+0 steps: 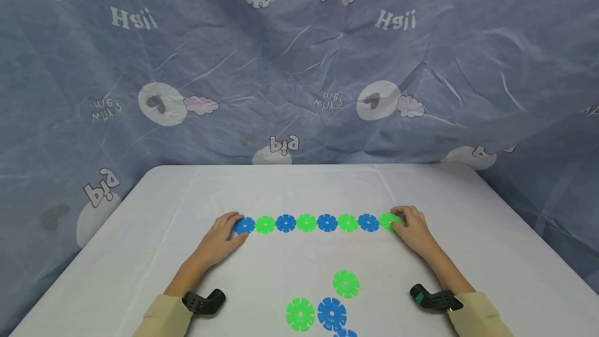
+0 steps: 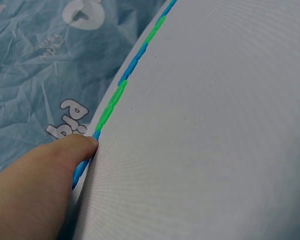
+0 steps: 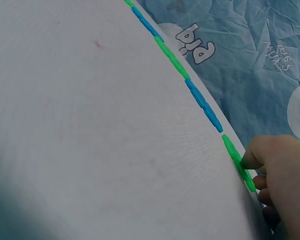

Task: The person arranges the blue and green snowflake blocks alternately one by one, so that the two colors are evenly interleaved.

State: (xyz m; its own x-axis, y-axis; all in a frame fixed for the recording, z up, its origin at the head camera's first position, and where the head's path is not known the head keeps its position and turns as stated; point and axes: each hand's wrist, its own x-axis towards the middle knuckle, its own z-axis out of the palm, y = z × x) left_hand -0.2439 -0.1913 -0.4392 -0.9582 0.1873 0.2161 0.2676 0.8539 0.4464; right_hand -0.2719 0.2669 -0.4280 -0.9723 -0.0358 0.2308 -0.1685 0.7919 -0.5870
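Several flat notched plastic discs lie in a straight row across the white table, blue and green by turns. At the row's left end my left hand (image 1: 221, 240) holds a blue snowflake disc (image 1: 245, 225) between thumb and fingers; the left wrist view shows the thumb (image 2: 85, 148) over its edge. My right hand (image 1: 414, 231) pinches a green snowflake disc (image 1: 388, 220) at the right end, partly covered by the fingers. In the right wrist view a small gap parts this green disc (image 3: 235, 156) from the neighbouring blue disc (image 3: 204, 105).
Nearer to me lie two loose green discs (image 1: 346, 283) (image 1: 300, 314) and a blue disc (image 1: 331, 313). Another blue disc (image 1: 346, 333) is cut off by the frame's bottom edge. Behind the white table (image 1: 281, 186) hangs a printed blue-grey cloth (image 1: 262, 66).
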